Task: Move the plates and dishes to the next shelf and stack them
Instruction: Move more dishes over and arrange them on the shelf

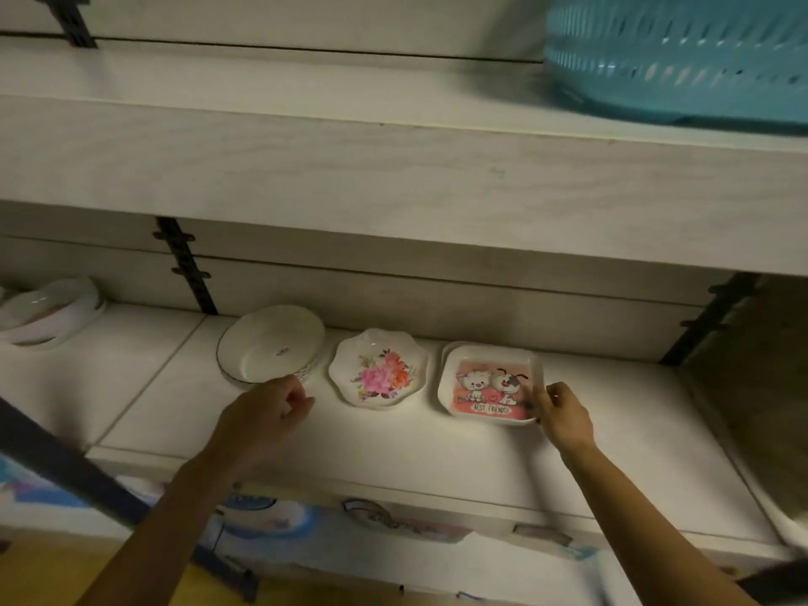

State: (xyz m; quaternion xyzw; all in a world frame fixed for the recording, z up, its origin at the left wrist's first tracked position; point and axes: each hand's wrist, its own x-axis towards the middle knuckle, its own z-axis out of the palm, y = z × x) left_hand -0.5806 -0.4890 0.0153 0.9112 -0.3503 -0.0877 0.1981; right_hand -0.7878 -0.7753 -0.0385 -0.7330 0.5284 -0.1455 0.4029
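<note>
Three dishes lie in a row on the white shelf [393, 439]. At the left is a round white dish [266, 343], tilted up at its near edge. My left hand [266, 408] pinches that dish's near rim. In the middle rests a scalloped plate with pink flowers [378, 369]. To the right sits a square plate with a cartoon cat and dog [489, 382], on top of another plate. My right hand [562, 413] grips its near right edge, thumb on top.
A stack of white bowls [48, 312] stands at the far left of the same shelf. A teal plastic basket [682, 59] sits on the shelf above, upper right. Black brackets [186, 264] run up the back wall. Packaged goods show on the shelf below.
</note>
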